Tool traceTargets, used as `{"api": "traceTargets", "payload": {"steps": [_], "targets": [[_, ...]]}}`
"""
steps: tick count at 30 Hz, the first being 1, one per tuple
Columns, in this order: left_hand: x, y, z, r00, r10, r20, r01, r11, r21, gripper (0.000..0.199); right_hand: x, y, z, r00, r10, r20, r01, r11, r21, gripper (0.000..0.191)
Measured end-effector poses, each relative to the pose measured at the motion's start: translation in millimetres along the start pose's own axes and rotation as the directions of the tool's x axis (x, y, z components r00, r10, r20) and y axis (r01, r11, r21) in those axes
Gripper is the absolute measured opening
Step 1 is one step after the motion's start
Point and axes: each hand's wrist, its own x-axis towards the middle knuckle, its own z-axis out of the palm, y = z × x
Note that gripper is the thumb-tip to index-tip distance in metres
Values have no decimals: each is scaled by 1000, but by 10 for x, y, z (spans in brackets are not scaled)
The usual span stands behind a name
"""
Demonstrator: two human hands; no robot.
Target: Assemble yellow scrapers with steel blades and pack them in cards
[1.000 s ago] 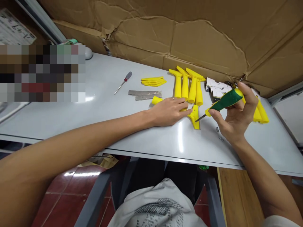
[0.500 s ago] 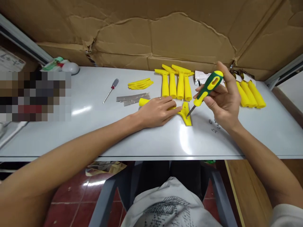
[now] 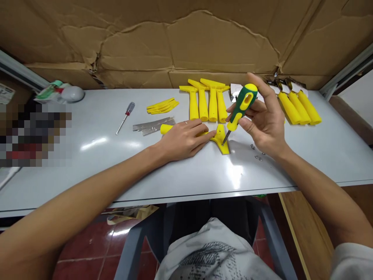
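My left hand (image 3: 186,140) is wrapped over the handle of a yellow plastic scraper (image 3: 223,147), pressing it flat against the table. A green and yellow screwdriver (image 3: 243,103) is in my right hand (image 3: 266,126), tilted, its shaft pointing down and left. Its tip meets a screw spot on the scraper's wide head. Small loose screws (image 3: 258,157) lie just right of the scraper, partly below my right hand. Behind my hands, several yellow scraper handles (image 3: 203,103) lie side by side.
On the left lie a smaller screwdriver (image 3: 126,116), thin yellow strips (image 3: 162,105) and grey metal blades (image 3: 151,126). Several scrapers with metal heads (image 3: 297,111) lie at the right. Cardboard (image 3: 136,46) lines the back of the table. A grey rounded object (image 3: 73,93) stands at the far left.
The camera view has turned slightly, so everything on the table appears shifted left. My left hand keeps its hold on the scraper, and the screwdriver tip stays on the same spot.
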Motion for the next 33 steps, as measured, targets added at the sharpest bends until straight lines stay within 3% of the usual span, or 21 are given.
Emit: {"api": "traceTargets", "payload": {"steps": [9,14,20,27,33], "targets": [[5,7,-5,1000,2,21,-2,1000,30,25,31,-55,-36,996,59,66,-62,997,51,74],[3,11,6,999,-4,44,2,999,38,28,74,-77,-61,993,13,119,-26,993,114,71],[-11,14,52,999,-20,46,17,998,57,27,44,-40,-52,999,-50,19,50,999,-5,80],[-23,11,83,998,-21,67,17,998,53,29,-38,-209,168,973,-152,-173,102,958,-268,79],[-16,19,46,997,-19,77,16,999,44,29,-67,-205,189,968,-165,-188,104,950,-293,80]]}}
